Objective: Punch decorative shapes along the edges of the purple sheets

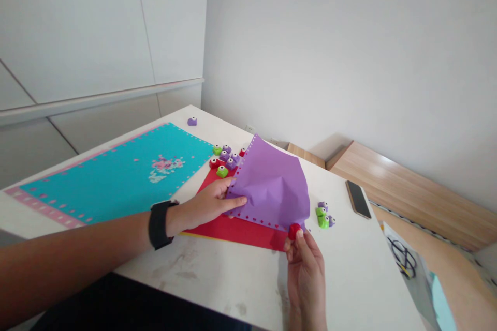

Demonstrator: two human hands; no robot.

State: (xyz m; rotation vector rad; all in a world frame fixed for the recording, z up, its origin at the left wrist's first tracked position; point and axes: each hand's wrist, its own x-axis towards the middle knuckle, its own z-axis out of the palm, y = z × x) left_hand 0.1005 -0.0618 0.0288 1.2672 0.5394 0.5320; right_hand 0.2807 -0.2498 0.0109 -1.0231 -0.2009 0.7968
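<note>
Head view, and there it was: the right hand (305, 274) sat nearest the camera, fingers and thumb closed narrow around a small red craft punch (295, 231), right at the corner of a purple paper sheet (272, 183). That sheet bowed upward, a row of little heart-shaped holes running along its edges. Over beyond the right hand's fingers, the left hand (205, 204), wearing a black watch (161, 223), lay on the sheet's opposite edge, thumb across the paper; whether it was actually pinching, I couldn't tell. Nice work there, with both hands controlling the paper and the punch kept tight to the corner! Directly under the purple sheet was a red paper sheet (236, 232) on the white desk (202, 274). Past the left hand's fingertips stood a cluster of green, purple and red punches (223, 158), and just beyond the right hand sat a smaller group (322, 215). A teal paper sheet (112, 181) lay past the left wrist, and a phone (357, 199) lay beyond the right hand.
</note>
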